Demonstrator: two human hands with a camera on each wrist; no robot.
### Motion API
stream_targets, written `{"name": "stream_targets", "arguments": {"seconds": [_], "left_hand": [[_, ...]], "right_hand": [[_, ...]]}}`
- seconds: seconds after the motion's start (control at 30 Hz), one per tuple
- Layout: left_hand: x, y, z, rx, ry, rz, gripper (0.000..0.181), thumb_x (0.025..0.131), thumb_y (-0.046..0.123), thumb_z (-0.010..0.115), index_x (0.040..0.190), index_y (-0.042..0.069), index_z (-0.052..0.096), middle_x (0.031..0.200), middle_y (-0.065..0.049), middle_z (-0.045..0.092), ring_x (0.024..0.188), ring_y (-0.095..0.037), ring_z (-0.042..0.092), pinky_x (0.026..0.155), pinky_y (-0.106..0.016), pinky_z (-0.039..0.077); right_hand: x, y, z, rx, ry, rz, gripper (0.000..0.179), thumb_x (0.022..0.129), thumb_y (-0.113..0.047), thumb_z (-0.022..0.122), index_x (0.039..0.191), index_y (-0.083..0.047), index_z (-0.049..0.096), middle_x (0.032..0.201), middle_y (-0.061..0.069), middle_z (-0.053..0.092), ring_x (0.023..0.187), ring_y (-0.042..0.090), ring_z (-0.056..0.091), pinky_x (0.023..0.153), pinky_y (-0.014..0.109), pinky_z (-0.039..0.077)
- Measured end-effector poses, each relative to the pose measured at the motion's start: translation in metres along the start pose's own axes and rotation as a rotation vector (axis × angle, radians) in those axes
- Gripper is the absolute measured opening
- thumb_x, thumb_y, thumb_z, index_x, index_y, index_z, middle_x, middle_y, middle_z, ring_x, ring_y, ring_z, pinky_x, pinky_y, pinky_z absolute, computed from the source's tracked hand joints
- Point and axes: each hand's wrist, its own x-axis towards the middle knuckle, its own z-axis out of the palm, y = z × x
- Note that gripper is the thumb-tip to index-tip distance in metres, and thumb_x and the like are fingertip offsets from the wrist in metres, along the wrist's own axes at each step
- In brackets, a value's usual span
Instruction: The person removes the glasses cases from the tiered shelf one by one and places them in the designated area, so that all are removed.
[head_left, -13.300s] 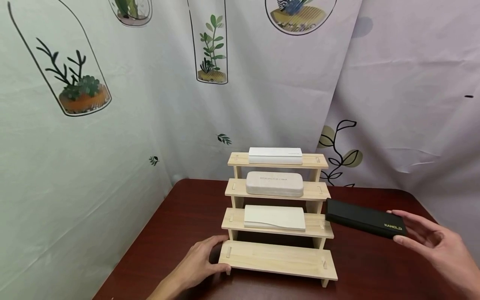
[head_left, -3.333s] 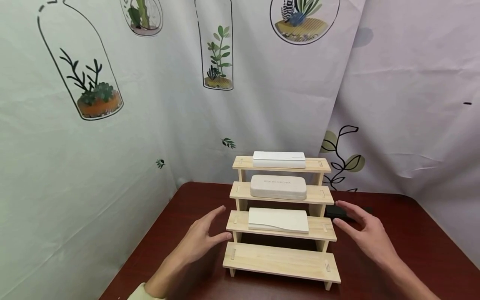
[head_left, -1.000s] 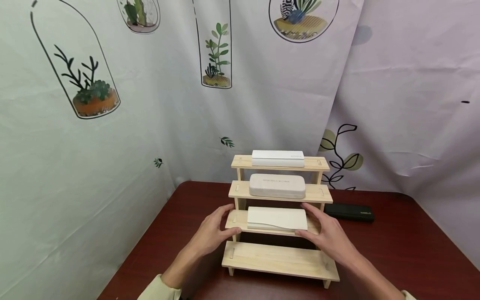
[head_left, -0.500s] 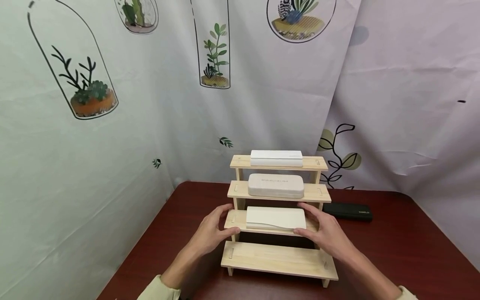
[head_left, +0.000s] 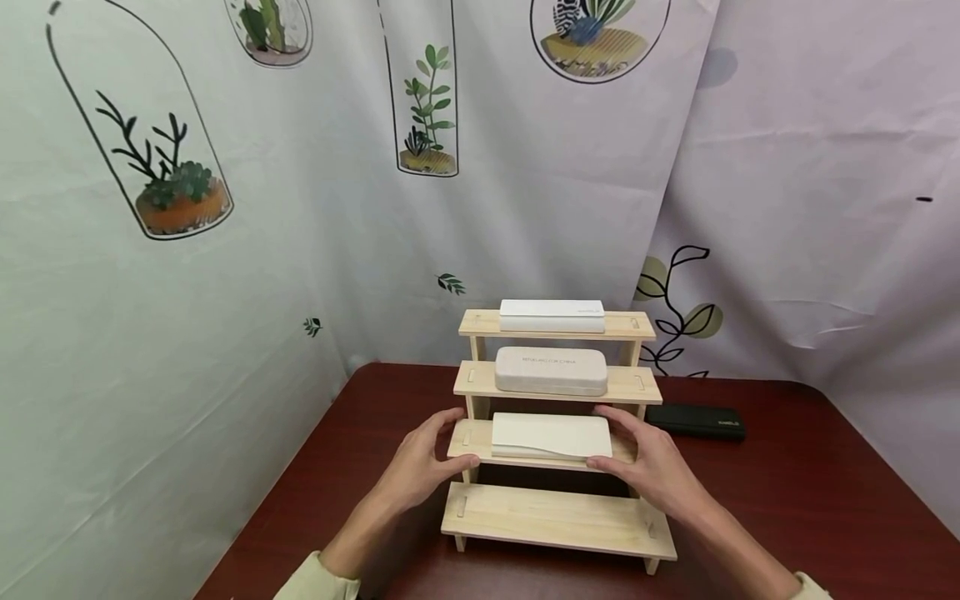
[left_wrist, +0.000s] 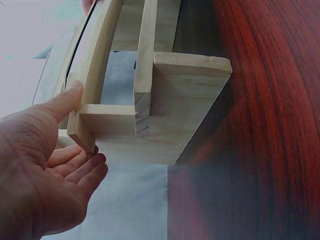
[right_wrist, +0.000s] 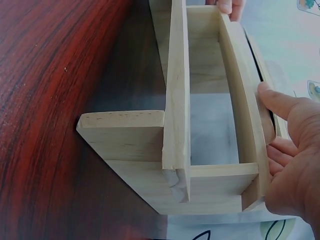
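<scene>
A pale wooden four-step display stand (head_left: 555, 518) stands on the table. On its second-lowest step lies a cream folding glasses case (head_left: 551, 435) with a wavy flap edge. My left hand (head_left: 420, 467) grips the left end of that step, thumb on the front edge and fingers behind, as the left wrist view shows. At the case's right end, my right hand (head_left: 654, 462) pinches it between thumb and fingers; the wrist view has the thumb (right_wrist: 272, 97) against its front edge. A beige hard case (head_left: 551, 372) and a white case (head_left: 552, 316) sit on the upper two steps.
A black case (head_left: 696, 422) lies on the dark red table (head_left: 795, 492) just right of the stand. Behind the table hangs a white curtain (head_left: 570, 208) printed with plants, and another stretch of it runs along the left.
The black case, earlier in my right hand, now lies on the table. Both hands have moved in to the cream case's step. Over the last second they have stayed almost still.
</scene>
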Motion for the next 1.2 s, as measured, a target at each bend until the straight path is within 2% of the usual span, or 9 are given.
{"name": "stream_targets", "arguments": {"seconds": [0.27,0.53,0.77,1.2], "left_hand": [[0.0005,-0.0012,0.0007,-0.002,0.025,0.010,0.077,0.086,0.031,0.092,0.149,0.004,0.057,0.146,-0.010,0.062,0.138,-0.034,0.057,0.111,-0.056,0.046],[0.0010,-0.0015,0.0019,-0.019,0.035,0.010,0.078,0.085,0.030,0.093,0.148,0.001,0.057,0.146,-0.012,0.062,0.138,-0.037,0.056,0.112,-0.057,0.045],[-0.0008,-0.0023,0.0019,-0.015,0.037,0.004,0.078,0.085,0.032,0.093,0.149,0.005,0.057,0.146,-0.012,0.063,0.136,-0.036,0.058,0.110,-0.057,0.047],[-0.0009,-0.0038,0.0026,-0.022,0.023,-0.010,0.080,0.085,0.030,0.093,0.150,0.002,0.056,0.145,-0.014,0.064,0.133,-0.030,0.061,0.108,-0.054,0.049]], "right_hand": [[-0.0008,-0.0001,-0.0005,-0.002,0.009,0.002,0.071,0.083,-0.026,0.094,0.146,-0.010,0.064,0.141,0.018,0.066,0.131,0.038,0.061,0.102,0.059,0.050],[-0.0010,-0.0001,-0.0014,0.004,-0.004,0.006,0.071,0.084,-0.028,0.093,0.146,-0.011,0.063,0.138,0.016,0.068,0.125,0.032,0.065,0.099,0.056,0.051],[-0.0010,0.0010,-0.0016,-0.019,-0.004,-0.015,0.070,0.082,-0.022,0.094,0.144,-0.008,0.065,0.138,0.017,0.068,0.125,0.032,0.063,0.099,0.056,0.051],[-0.0026,0.0032,-0.0015,-0.028,0.013,-0.032,0.067,0.082,-0.021,0.095,0.141,-0.010,0.068,0.135,0.014,0.070,0.122,0.029,0.064,0.098,0.054,0.052]]}}
